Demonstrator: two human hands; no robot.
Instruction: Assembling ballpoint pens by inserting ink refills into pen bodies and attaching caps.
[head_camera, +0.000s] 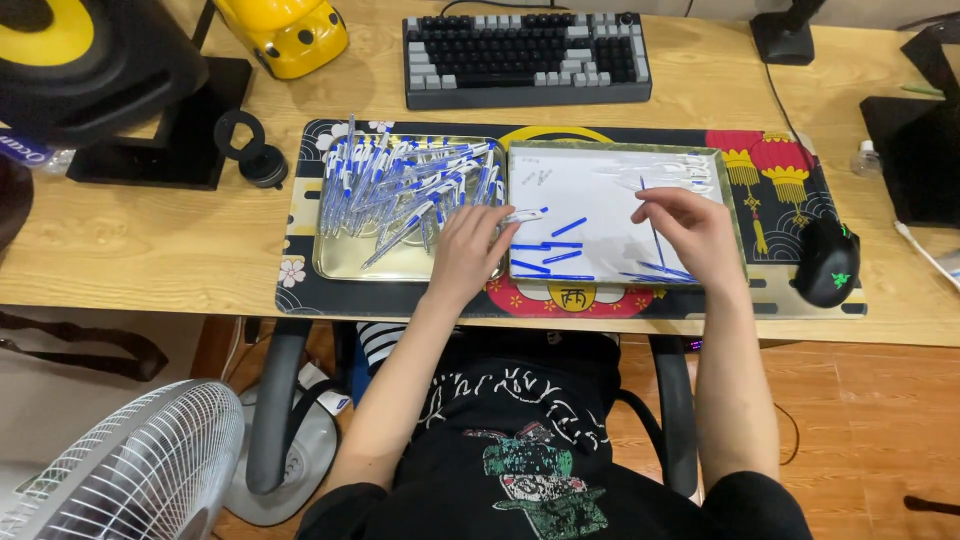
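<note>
Nearest to me I see my lap and the dark chair arms, with a white fan (120, 465) low on the left; just beyond, the desk edge and a patterned desk mat (300, 290) carrying two trays side by side. My left hand (468, 250) rests at the right rim of the metal tray (335, 262), fingers closed around a clear pen barrel (522, 215) with a blue tip that pokes out over the neighbouring tray. My right hand (690, 228) hovers over the white-lined tray (735, 215), fingertips pinched narrow on a thin blue refill (652, 225) that stands nearly upright against the paper. Loose blue pieces (548, 250) lie scattered on that white surface near its front edge, and some clear parts (665, 170) sit along its far side. The metal tray holds a dense heap of blue-and-clear pens (410, 190), so by my reading only a handful have been handled and most of the pile remains. A black mouse (828, 262) sits on the mat's right end. Farther off lie a grey-and-black keyboard (527, 58), a yellow object (285, 35) and a black speaker with a yellow cone (70, 55)
</note>
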